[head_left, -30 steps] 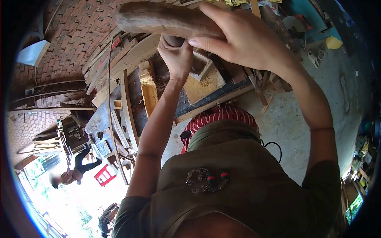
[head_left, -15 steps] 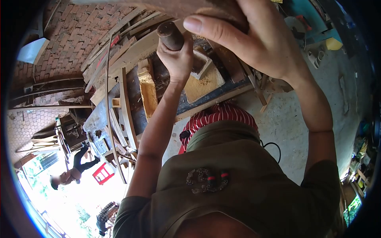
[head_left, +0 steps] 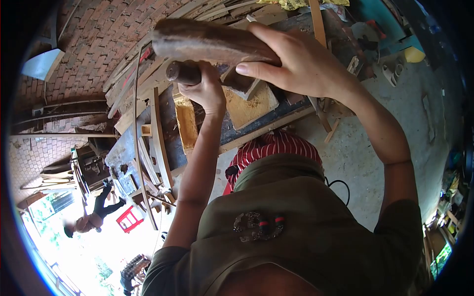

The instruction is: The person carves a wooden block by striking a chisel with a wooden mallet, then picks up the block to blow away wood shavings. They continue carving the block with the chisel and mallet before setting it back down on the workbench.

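My left hand (head_left: 210, 93) is wrapped round the dark, round wooden handle of a chisel (head_left: 182, 72); its blade is hidden behind the hand. In my right hand (head_left: 306, 61) is a thick, dark wooden mallet (head_left: 207, 42), gripped at one end with the thumb along its side. The mallet spans from the right hand across to above the chisel handle. Below the hands, a small wooden frame-like piece (head_left: 247, 89) rests on a pale board (head_left: 252, 111) strewn with sawdust. Left of it lies a hollowed yellowish block of wood (head_left: 186, 128).
The dark workbench (head_left: 170, 135) carries planks along its far side, beside a brick wall (head_left: 111, 37). Sandals (head_left: 392, 74) lie on the concrete floor (head_left: 368, 143) at right. Two people are at the lower left, near a red stool (head_left: 129, 220).
The mallet and right hand have come down from the top edge, close over the left hand. My left hand has shifted left and slightly lower with the chisel, whose handle now leans more sideways.
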Action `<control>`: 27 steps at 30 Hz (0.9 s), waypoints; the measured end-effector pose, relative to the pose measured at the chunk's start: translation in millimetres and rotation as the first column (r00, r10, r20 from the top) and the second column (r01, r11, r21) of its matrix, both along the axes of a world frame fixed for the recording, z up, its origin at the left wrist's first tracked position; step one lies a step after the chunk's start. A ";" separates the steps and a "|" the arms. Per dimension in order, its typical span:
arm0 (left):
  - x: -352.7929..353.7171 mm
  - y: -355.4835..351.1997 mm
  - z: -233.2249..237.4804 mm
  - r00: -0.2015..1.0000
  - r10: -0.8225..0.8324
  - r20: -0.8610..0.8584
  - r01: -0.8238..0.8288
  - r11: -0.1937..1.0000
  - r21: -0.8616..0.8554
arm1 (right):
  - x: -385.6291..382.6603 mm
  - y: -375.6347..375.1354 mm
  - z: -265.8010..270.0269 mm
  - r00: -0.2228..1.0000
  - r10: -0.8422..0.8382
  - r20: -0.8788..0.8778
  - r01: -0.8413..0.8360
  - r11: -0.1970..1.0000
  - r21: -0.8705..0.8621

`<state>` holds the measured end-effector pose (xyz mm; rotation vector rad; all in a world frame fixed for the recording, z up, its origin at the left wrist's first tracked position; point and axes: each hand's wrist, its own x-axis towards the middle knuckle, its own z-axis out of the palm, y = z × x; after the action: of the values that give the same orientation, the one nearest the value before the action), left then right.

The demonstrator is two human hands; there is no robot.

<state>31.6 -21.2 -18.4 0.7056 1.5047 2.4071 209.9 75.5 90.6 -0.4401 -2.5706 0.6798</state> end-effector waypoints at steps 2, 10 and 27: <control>-3.3 -4.6 -8.0 0.997 0.077 -0.004 -0.077 0.997 -0.008 | 1.1 1.2 -8.5 0.995 0.024 -0.095 -0.049 0.960 -0.275; -20.5 19.1 48.2 0.994 -0.112 -0.018 0.112 0.994 0.012 | 13.9 6.1 -9.3 0.999 -0.029 0.030 0.036 0.956 -0.292; -11.0 32.0 23.5 0.963 -0.231 -0.141 0.193 0.951 -0.242 | 9.4 17.1 -11.8 0.995 -0.074 -0.059 0.054 0.953 -0.299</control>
<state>20.6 10.8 5.1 0.9833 1.6391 2.0222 219.3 92.5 78.8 -0.5818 -2.3839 1.0450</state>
